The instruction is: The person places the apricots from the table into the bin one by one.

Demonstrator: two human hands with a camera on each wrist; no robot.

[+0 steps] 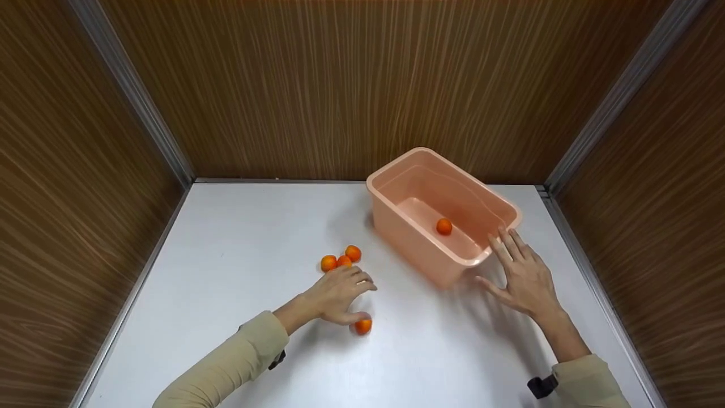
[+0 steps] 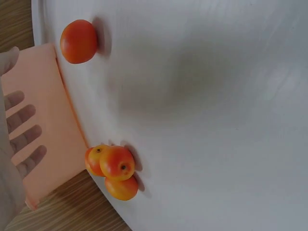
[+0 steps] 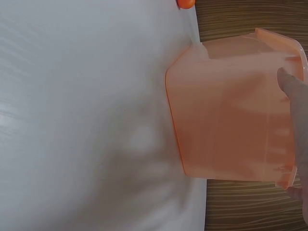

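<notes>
A pink plastic tub stands at the back right of the white table, with one orange on its floor. My right hand is flat with straight fingers beside the tub's near right corner; its fingertips lie at the rim. My left hand hovers with loosely curled fingers and holds nothing. A single orange lies just under its thumb. A cluster of three oranges sits just beyond its fingers.
The white table is boxed in by wood-grain walls on three sides, with metal strips at the corners. The tub stands at an angle near the back wall.
</notes>
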